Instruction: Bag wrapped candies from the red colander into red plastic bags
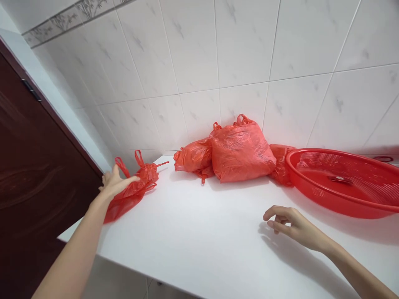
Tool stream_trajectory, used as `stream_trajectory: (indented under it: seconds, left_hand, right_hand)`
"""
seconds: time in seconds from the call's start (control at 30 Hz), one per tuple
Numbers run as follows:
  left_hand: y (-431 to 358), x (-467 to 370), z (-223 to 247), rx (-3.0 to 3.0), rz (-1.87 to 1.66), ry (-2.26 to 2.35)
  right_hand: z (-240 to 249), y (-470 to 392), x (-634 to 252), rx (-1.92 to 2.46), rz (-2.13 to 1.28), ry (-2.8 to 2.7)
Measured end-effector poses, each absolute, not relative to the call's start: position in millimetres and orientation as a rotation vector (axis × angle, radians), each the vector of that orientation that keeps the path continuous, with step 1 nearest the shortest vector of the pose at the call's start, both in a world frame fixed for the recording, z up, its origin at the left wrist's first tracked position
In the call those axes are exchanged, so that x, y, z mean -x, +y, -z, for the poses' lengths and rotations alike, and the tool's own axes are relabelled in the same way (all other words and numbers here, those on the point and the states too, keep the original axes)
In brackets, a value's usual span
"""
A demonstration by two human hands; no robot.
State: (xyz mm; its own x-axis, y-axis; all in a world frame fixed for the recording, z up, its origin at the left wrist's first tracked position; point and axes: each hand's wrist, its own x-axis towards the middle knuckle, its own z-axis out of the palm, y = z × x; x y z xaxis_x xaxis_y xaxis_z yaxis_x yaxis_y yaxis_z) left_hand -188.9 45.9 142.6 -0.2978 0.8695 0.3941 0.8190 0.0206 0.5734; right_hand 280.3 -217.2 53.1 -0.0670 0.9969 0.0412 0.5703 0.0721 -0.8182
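My left hand (116,181) is at the far left of the white table, thumb spread from the fingers. It rests on or just over a crumpled red plastic bag (132,195) whose handle loops stick up; whether it touches the bag I cannot tell. Over the right half of the tabletop hovers my right hand (288,224), fingers loosely curled, with a gap between thumb and forefinger and nothing in it. Nearest to that hand are a large filled red plastic bag (241,153) against the wall and a red plastic basket (339,199).
A smaller red bag (196,157) leans on the large one's left, and another red bag (280,160) sits between it and the basket. Inside the basket lies a small dark object (340,180). The white table (187,232) meets a tiled wall (199,62); a dark wooden door (34,158) stands left.
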Motion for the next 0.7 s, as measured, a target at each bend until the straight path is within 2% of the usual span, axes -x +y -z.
stream_trajectory:
  seconds: [0.1,0.2,0.27,0.4,0.53,0.7]
  left_hand:
    - [46,142,-172,-1.920,-1.361,2.076]
    - [50,79,-195,-2.099,-1.581,1.707]
    - [55,32,-208,-2.159,-1.484,1.391]
    - [69,-62,-228,-2.370,-1.239,1.040]
    - [85,-136,-242,-2.459,-1.015,1.003]
    - [113,-183,-245,-2.427,-0.882,1.105]
  right_hand:
    - [-50,-215,-276,1.564,-0.896,-1.690]
    - [-47,-215,-270,1.571,-0.947,-1.671]
    - [-44,-216,-266,1.572,-0.954,-1.672]
    - [-40,-218,-260,1.550,-0.910,-1.683]
    - [-35,-218,-259,1.534,-0.841,-1.712]
    - [-28,-217,-260,1.523,-0.760,-1.761]
